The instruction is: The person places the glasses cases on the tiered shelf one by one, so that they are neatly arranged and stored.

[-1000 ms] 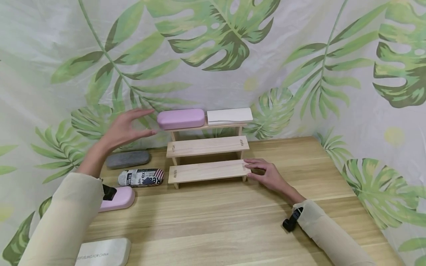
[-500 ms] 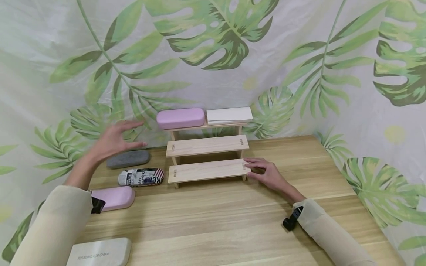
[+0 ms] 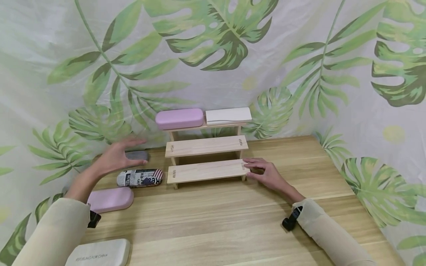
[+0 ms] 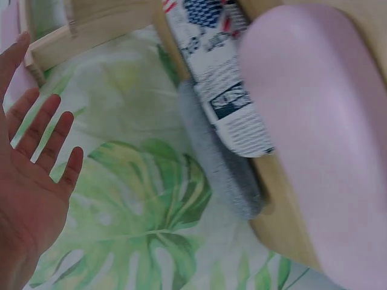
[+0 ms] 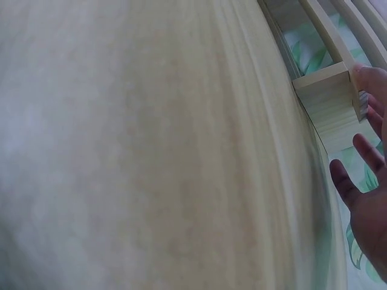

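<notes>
My left hand [image 3: 114, 157] is held over the grey glasses case [image 3: 138, 156], fingers spread and thumb apart, with nothing in it; the hand hides part of that case. Nearer me lie a newsprint-patterned glasses case [image 3: 139, 178] and a pink glasses case [image 3: 111, 198], both also large in the left wrist view. My right hand [image 3: 267, 175] holds the right end of the lowest step of a three-step wooden rack [image 3: 208, 171], thumb at the front edge and fingertips at the board's end. On its top step rest a purple glasses case [image 3: 179, 118] and a white case [image 3: 228, 115].
A whitish case with printed lettering [image 3: 100, 253] lies at the table's near left. The wooden table [image 3: 213, 221] backs onto a leaf-patterned cloth [image 3: 213, 81], which also hangs along its right side.
My left hand has come down and to the left, from beside the purple case on the top step to above the grey case. The right hand stays on the rack's lowest step.
</notes>
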Tool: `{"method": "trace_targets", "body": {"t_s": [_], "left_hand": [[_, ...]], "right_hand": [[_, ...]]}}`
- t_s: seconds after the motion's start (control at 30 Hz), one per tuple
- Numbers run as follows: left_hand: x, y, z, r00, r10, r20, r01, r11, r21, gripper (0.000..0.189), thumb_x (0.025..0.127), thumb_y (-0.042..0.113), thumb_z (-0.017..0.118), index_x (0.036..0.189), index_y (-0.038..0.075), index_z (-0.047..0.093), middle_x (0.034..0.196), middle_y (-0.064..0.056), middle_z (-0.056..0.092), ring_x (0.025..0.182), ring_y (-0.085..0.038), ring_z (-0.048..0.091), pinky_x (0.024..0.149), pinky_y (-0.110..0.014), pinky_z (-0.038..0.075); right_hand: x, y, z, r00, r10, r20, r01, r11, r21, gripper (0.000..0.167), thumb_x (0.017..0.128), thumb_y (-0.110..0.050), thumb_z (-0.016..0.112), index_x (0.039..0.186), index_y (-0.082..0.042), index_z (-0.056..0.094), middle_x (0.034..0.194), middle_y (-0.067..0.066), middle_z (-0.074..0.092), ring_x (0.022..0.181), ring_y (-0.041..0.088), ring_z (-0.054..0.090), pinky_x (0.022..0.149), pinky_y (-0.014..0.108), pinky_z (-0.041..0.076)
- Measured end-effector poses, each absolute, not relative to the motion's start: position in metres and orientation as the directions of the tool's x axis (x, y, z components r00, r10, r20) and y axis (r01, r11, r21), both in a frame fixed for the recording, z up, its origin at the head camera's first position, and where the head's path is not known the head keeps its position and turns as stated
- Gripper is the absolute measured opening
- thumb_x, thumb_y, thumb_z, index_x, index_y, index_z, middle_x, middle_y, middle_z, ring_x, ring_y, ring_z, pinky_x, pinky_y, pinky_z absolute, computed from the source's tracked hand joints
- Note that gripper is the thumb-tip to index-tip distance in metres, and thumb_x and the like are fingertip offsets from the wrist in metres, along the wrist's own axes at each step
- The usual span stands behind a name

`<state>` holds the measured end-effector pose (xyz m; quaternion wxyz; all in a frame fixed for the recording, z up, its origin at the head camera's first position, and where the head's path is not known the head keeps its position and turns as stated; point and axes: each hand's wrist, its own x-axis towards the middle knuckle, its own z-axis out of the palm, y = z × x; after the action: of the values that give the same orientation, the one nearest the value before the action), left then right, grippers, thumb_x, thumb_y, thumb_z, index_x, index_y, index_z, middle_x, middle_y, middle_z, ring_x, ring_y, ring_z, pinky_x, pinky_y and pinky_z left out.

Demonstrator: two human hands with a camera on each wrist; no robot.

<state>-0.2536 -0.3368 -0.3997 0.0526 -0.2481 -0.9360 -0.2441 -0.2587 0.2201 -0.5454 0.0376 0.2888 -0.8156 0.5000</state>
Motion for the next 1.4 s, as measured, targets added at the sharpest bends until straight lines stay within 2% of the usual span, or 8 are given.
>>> {"method": "trace_targets", "body": {"t_s": [0.27, 0.57, 0.73, 1.0, 1.17, 1.4], "left_hand": [[-0.244, -0.337, -0.421, -0.883, 0.446, 0.147, 0.462, 0.772, 0.435, 0.075, 0.084, 0.038, 0.09, 0.147, 0.007, 0.062, 0.147, -0.025, 0.06, 0.136, -0.051, 0.053, 0.107, -0.07, 0.043], [-0.239, -0.338, -0.443, -0.886, 0.458, 0.075, 0.441, 0.778, 0.448, 0.078, 0.085, 0.04, 0.089, 0.148, 0.004, 0.061, 0.149, -0.028, 0.058, 0.137, -0.052, 0.052, 0.108, -0.069, 0.043], [-0.239, -0.34, -0.457, -0.874, 0.479, 0.089, 0.467, 0.772, 0.43, 0.077, 0.084, 0.037, 0.091, 0.147, 0.003, 0.062, 0.145, -0.029, 0.06, 0.133, -0.053, 0.055, 0.106, -0.069, 0.045], [-0.243, -0.343, -0.477, -0.84, 0.528, 0.123, 0.526, 0.738, 0.422, 0.078, 0.079, 0.038, 0.094, 0.141, -0.001, 0.066, 0.14, -0.03, 0.063, 0.13, -0.053, 0.057, 0.103, -0.068, 0.046], [-0.243, -0.343, -0.485, -0.857, 0.508, 0.09, 0.494, 0.76, 0.422, 0.077, 0.081, 0.039, 0.093, 0.141, 0.001, 0.066, 0.141, -0.032, 0.061, 0.129, -0.054, 0.058, 0.103, -0.068, 0.047], [-0.243, -0.344, -0.491, -0.868, 0.494, 0.05, 0.47, 0.786, 0.402, 0.077, 0.079, 0.034, 0.094, 0.142, 0.001, 0.066, 0.141, -0.031, 0.062, 0.13, -0.052, 0.059, 0.105, -0.065, 0.048]], "right_hand": [[-0.258, 0.22, -0.541, -0.83, -0.435, 0.348, -0.507, 0.33, -0.796, 0.035, 0.093, -0.016, 0.084, 0.127, -0.013, 0.078, 0.144, 0.002, 0.067, 0.139, 0.025, 0.056, 0.116, 0.023, 0.037], [-0.259, 0.22, -0.541, -0.823, -0.439, 0.361, -0.524, 0.339, -0.781, 0.035, 0.093, -0.017, 0.083, 0.127, -0.013, 0.078, 0.145, 0.002, 0.067, 0.138, 0.026, 0.057, 0.116, 0.025, 0.039], [-0.259, 0.22, -0.543, -0.829, -0.428, 0.361, -0.513, 0.324, -0.795, 0.035, 0.092, -0.015, 0.084, 0.126, -0.014, 0.079, 0.144, 0.002, 0.068, 0.138, 0.025, 0.057, 0.116, 0.024, 0.037], [-0.257, 0.218, -0.544, -0.837, -0.412, 0.36, -0.503, 0.319, -0.803, 0.036, 0.09, -0.003, 0.083, 0.126, -0.003, 0.077, 0.144, 0.013, 0.067, 0.138, 0.036, 0.055, 0.115, 0.019, 0.035], [-0.249, 0.213, -0.532, -0.84, -0.413, 0.352, -0.492, 0.306, -0.815, 0.035, 0.091, 0.001, 0.081, 0.125, 0.003, 0.075, 0.143, 0.021, 0.066, 0.137, 0.038, 0.055, 0.114, 0.018, 0.035], [-0.241, 0.209, -0.521, -0.824, -0.424, 0.376, -0.524, 0.314, -0.792, 0.033, 0.093, -0.001, 0.079, 0.125, 0.004, 0.075, 0.142, 0.022, 0.066, 0.136, 0.039, 0.056, 0.113, 0.019, 0.037]]}}
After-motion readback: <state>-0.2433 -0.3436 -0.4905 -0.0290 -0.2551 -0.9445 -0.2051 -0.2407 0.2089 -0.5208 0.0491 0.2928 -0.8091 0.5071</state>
